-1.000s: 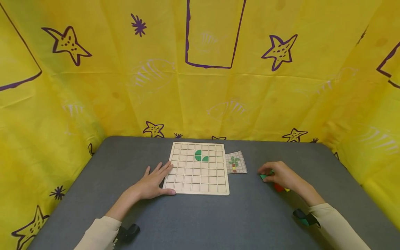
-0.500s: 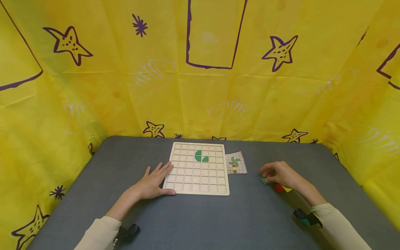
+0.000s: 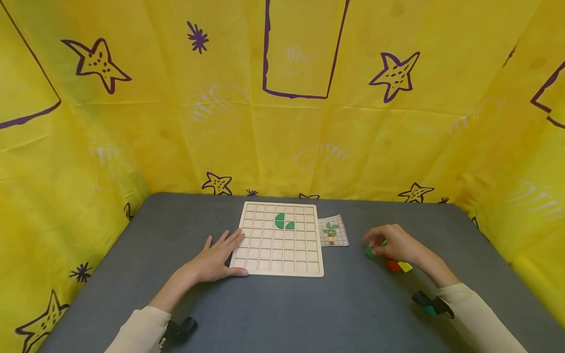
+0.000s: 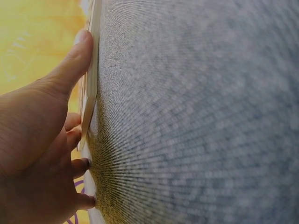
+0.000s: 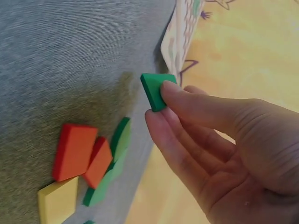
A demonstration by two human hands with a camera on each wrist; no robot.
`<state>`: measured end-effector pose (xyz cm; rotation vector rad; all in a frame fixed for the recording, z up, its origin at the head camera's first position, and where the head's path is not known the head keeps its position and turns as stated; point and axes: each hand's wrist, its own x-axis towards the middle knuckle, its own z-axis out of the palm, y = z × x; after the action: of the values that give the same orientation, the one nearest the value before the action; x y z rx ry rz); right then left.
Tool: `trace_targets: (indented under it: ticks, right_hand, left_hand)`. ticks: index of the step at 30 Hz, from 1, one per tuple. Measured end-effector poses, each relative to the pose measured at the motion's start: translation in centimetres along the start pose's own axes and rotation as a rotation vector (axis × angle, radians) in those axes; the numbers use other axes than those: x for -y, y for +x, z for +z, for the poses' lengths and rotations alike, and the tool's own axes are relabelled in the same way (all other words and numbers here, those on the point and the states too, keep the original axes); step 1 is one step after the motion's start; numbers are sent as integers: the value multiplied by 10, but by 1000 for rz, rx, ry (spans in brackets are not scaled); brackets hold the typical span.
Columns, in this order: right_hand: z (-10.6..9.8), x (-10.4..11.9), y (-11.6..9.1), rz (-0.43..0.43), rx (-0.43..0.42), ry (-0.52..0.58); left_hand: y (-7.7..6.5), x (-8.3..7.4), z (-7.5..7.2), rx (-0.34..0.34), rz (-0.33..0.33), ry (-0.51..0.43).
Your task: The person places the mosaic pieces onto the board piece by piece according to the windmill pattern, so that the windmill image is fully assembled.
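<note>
My left hand (image 3: 215,258) lies with spread, straight fingers at the left edge of a wooden grid board (image 3: 275,267). Its thumb rests on the board's front left corner, also visible in the left wrist view. Green quarter-round tiles (image 3: 280,220) sit in cells in the board's upper part. Right of the board, my right hand (image 3: 395,243) pinches a small green tile (image 5: 154,91) between thumb and fingertips, above the table. Beneath and beside that hand lie red tiles (image 5: 74,151), a yellow tile (image 5: 58,200) and more green tiles (image 5: 105,179), partly overlapping.
A pattern card (image 3: 334,230) with a printed flower in green, red and yellow lies against the board's right edge, its corner curling up. The dark grey table (image 3: 282,314) ends at a yellow curtain (image 3: 282,132) behind and at the sides.
My right hand has shifted slightly up and left, and the green tile has turned in its fingers. More of the red and yellow tiles shows. My left hand has stayed put.
</note>
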<state>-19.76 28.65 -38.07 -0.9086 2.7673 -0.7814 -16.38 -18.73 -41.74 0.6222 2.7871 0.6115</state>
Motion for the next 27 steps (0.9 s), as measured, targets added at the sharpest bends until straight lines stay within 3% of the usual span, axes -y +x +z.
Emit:
trace_targets:
  ticks: [15,27]
  right_hand:
    - [4,11,27,-6,-100,-34]
    - [15,24,56,-47,-192,17]
  left_hand:
    - [-1,0,1,2,-6,-2]
    - [1,1,0,16,-19,2]
